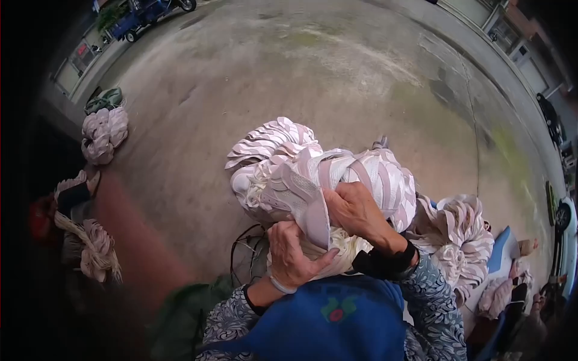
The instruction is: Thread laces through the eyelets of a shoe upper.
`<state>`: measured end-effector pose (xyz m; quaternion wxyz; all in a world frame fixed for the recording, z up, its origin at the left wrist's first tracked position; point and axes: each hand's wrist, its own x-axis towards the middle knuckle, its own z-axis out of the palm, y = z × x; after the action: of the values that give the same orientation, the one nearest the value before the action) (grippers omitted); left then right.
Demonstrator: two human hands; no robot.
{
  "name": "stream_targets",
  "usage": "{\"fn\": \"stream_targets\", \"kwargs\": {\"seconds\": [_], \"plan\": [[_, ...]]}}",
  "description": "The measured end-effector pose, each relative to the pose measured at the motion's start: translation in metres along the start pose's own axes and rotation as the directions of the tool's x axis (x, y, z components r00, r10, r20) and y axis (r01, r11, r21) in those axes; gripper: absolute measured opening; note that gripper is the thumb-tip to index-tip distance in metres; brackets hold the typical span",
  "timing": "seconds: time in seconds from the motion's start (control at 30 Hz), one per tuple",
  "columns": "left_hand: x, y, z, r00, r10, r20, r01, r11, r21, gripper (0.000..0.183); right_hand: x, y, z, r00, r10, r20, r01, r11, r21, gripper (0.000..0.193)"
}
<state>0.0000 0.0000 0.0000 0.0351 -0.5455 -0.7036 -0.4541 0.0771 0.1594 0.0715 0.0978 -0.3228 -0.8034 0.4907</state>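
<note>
A pale pink and white shoe upper [314, 218] hangs between my hands in front of my blue apron [337, 322]. My right hand [358, 210] is closed on its right edge, fingers curled and partly hidden behind it. My left hand [293, 256] grips the lower left side with bent fingers, its thumb stretched toward the lower tip. Just beyond lies a big pile of similar uppers [367, 171], overlapped in rows. Cream laces [259, 183] bunch at the pile's left, and more cream laces [346, 249] lie beneath my hands.
Another bundle of uppers [451, 240] sits at my right, near a blue board [500, 249]. Dark thin loops [244, 249] stand left of my left hand. Farther left are bundled uppers [105, 135] and hanging cream laces [99, 256]. A blue three-wheeled vehicle [144, 18] stands far off on the concrete.
</note>
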Motion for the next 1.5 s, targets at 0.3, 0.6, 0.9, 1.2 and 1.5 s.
{"fn": "stream_targets", "kwargs": {"seconds": [0.3, 0.6, 0.9, 1.2, 1.5], "plan": [[0.019, 0.002, 0.0, 0.994, 0.043, -0.1, -0.03, 0.992, 0.125, 0.064, -0.005, 0.0, 0.012, 0.967, -0.19, -0.168, 0.184, 0.982, -0.049, 0.041], [0.033, -0.018, -0.024, 0.972, -0.009, -0.233, -0.003, 0.999, -0.05, 0.02, -0.011, 0.001, -0.002, 0.989, -0.012, -0.149, 0.034, 0.989, 0.146, 0.047], [0.085, -0.033, -0.06, 0.997, -0.07, 0.045, 0.08, 0.955, -0.285, 0.018, -0.08, 0.049, 0.008, 0.971, -0.22, -0.087, 0.232, 0.961, 0.151, 0.04], [0.071, -0.031, -0.052, 0.932, -0.081, 0.353, 0.312, 0.675, -0.668, 0.023, -0.083, 0.046, -0.014, 0.996, -0.047, 0.071, 0.036, 0.987, 0.155, 0.032], [0.005, -0.076, -0.027, 0.886, -0.284, 0.366, 0.421, 0.823, -0.381, 0.072, -0.072, -0.011, -0.032, 0.945, -0.174, -0.277, 0.097, 0.958, -0.27, 0.021]]}}
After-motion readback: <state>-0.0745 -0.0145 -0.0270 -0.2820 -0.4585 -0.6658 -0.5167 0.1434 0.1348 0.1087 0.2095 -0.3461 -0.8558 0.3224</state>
